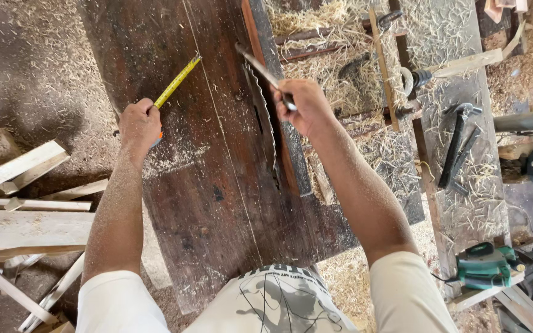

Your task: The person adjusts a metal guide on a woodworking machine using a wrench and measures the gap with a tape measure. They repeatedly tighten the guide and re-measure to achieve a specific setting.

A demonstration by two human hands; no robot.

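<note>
The wide, dark, weathered wooden plank (217,160) lies lengthwise in front of me on the workbench, running from my waist toward the top of the view, and a thin pale line (217,123) already runs along most of its length. My left hand (139,123) is closed around the body of a yellow steel tape measure (177,81), whose blade extends diagonally up and away across the plank's left part; the hand rests on the board surface among scattered pale sawdust (174,157). My right hand (300,106) is curled tight on the handle of a hand saw with a long toothed metal blade (266,123); the blade lies along the plank near its right edge, the teeth facing left, and I cannot tell whether it has entered the wood. As I judge it, the marking is done or nearly so, and no cut shows along the line, so the sawing itself is left. To the right, beyond the plank, a shaving-covered bench board (464,185) carries a dark claw hammer (454,145), and a green electric power tool (485,265) sits at its near end. Thick heaps of pale wood shavings (334,80) fill the gap between the two. To my left, loose pale timber offcuts (20,209) lie stacked on the dusty floor.
</note>
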